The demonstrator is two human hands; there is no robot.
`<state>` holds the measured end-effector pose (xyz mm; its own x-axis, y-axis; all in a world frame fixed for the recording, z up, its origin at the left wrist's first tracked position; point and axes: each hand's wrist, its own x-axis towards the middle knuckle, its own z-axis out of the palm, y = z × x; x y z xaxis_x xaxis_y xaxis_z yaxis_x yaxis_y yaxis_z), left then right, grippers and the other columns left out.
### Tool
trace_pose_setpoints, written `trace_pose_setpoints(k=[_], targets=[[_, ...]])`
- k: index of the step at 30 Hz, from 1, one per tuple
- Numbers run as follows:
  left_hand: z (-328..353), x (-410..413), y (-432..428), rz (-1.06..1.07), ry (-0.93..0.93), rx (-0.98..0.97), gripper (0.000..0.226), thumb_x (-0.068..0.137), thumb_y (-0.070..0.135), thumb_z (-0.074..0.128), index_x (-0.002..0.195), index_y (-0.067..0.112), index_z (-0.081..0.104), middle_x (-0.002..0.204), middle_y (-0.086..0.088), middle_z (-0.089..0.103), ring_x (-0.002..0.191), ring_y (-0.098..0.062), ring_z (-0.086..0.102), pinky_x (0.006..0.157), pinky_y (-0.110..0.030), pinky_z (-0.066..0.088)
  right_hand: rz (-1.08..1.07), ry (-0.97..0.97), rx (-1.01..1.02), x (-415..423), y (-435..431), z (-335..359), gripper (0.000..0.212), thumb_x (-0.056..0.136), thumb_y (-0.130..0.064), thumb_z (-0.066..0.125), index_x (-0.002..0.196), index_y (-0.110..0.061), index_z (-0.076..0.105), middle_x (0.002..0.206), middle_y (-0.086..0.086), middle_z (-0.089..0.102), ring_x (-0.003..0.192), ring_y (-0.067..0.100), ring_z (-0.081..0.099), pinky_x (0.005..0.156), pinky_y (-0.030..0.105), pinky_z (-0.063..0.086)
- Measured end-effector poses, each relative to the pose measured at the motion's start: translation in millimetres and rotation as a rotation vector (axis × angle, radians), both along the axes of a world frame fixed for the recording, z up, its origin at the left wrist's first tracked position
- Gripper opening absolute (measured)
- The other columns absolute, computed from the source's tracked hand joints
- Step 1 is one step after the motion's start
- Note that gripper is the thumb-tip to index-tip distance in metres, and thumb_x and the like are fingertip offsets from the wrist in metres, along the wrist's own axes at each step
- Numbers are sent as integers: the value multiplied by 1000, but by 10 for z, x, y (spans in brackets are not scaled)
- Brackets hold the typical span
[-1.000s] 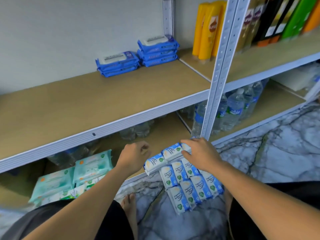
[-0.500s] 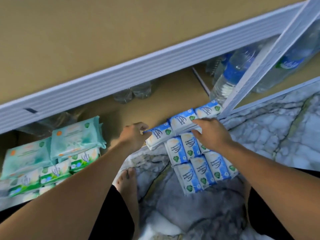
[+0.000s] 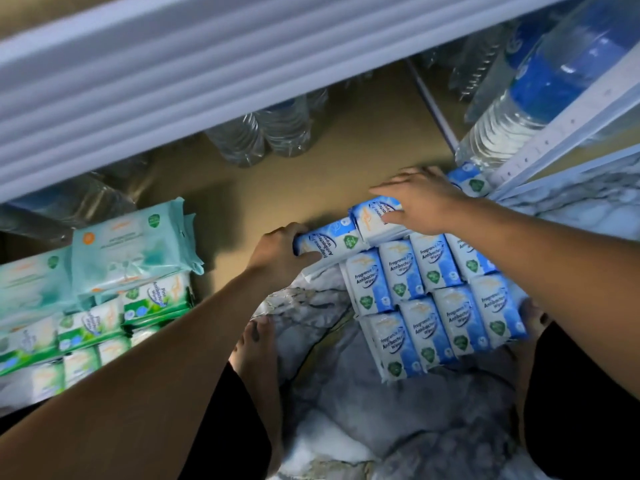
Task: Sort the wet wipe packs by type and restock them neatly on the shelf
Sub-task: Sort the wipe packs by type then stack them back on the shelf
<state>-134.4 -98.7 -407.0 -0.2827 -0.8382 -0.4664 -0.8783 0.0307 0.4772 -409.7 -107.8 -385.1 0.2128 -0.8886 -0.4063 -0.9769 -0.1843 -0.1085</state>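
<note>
Wet wipe packs, teal, lie stacked at left on bottom shelf, w/ green pine packs just in front. Left hand: fingers curled round end of blue pack at shelf edge. Right hand: fingers & thumb pinch next blue pack. Blue pack block lies on marble floor under right arm. Water bottles far right.
</note>
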Motion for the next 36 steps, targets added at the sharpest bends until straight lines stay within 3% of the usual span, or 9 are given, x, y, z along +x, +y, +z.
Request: trace_pose_setpoints(k=[5,9,16,22,27,29,31,33,36], targets=[[-31,-12,-40,-14,-12,6,54,83,40,77,129,19,58,115,0,62,94,-12,52,76,-23,38,-56,-71,65,-6,-28,-76,64,95,-48,59,152,-34,35,156,-3,41,143,24,35,117,43,26],[-60,-19,-44,-11,14,2,48,80,36,80,121,19,62,111,-2,60,93,-14,52,74,-23,37,-49,-31,77,2,-14,-93,63,96,-49,56,153,-34,33,157,-2,39,143,23,33,115,43,25],[-43,53,-70,81,102,60,42,71,29,89,106,23,68,94,11,64,72,1,54,58,-5,38,-16,-4,28,14,13,-105,56,96,-51,54,148,-36,39,143,-4,48,134,21,40,103,41,26],[70,276,-511,93,74,166,46,68,28,92,109,23,71,100,7,71,73,-3,59,57,-13,42,-126,-3,-58,233,70,-181,50,97,-50,53,141,-27,46,138,2,51,130,25,42,102,41,26],[222,382,-995,36,18,208,47,72,7,87,115,12,70,107,-9,72,97,-23,66,88,-34,52,-364,-22,-86,570,106,-247,49,97,-46,54,132,-13,50,133,14,53,128,33,43,105,45,32],[338,257,-1124,-81,-53,280,47,73,10,86,117,17,69,110,-5,71,102,-24,65,89,-33,50,-526,-70,-77,684,140,-275,49,97,-48,52,131,-12,50,134,14,52,128,35,43,107,49,30],[57,250,-1159,7,-155,192,43,84,25,78,124,20,65,116,-4,69,105,-25,62,86,-31,47,-637,-102,-76,758,173,-304,50,97,-49,51,131,-13,49,134,14,51,128,37,43,105,51,29],[-298,473,-153,213,-156,83,39,96,41,53,128,19,54,116,-13,66,101,-37,62,85,-39,51,-692,-142,-85,779,186,-329,49,97,-49,51,130,-12,49,134,15,52,128,38,43,104,51,29],[-1198,812,1118,326,-253,-56,38,81,22,43,119,15,47,100,-22,63,75,-43,63,62,-47,54,-734,-188,-89,755,173,-334,49,96,-49,50,128,-12,50,132,16,54,127,38,47,104,51,30]])
